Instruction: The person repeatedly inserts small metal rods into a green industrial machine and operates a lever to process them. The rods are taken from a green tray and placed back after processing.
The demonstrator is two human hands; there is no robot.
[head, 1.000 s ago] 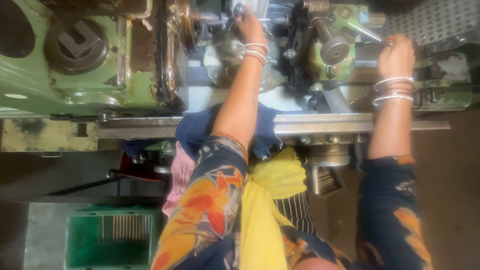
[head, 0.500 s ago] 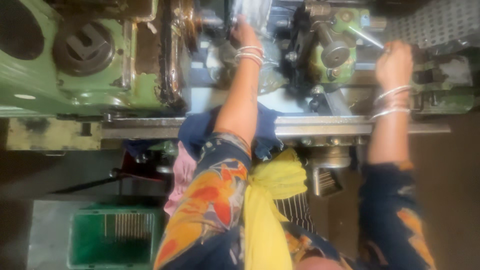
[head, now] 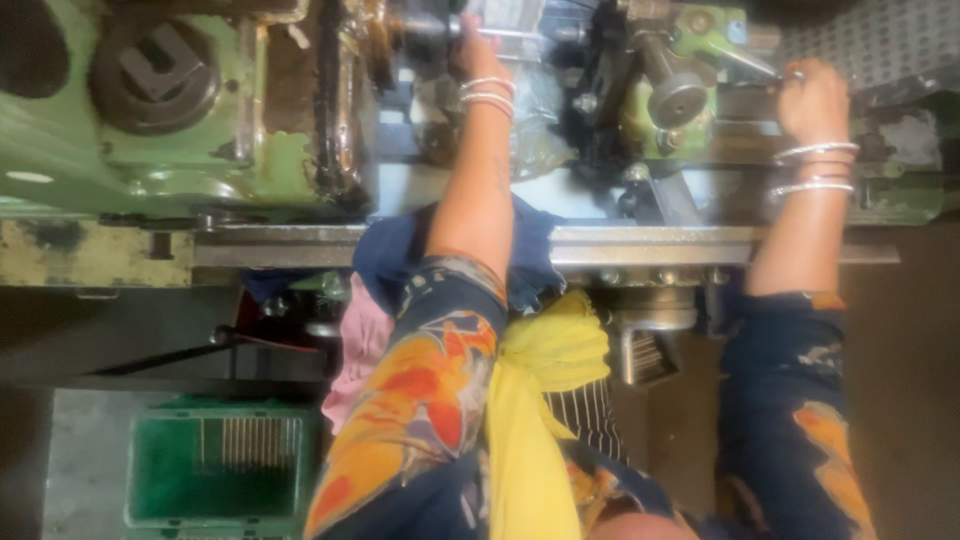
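Two hands kept on green machine [head: 200, 150]. Left hand [head: 478, 50] shifted up onto metal part [head: 505, 30], grip hidden, can't tell. Right hand [head: 812, 95] stayed closed around lever [head: 745, 62].

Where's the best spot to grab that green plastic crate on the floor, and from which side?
Grip the green plastic crate by its raised rim along the two long edges, coming straight down from above. It sits upright and open-topped, below the green metal machine, so the rim is exposed; the walls look slatted and harder to hold.
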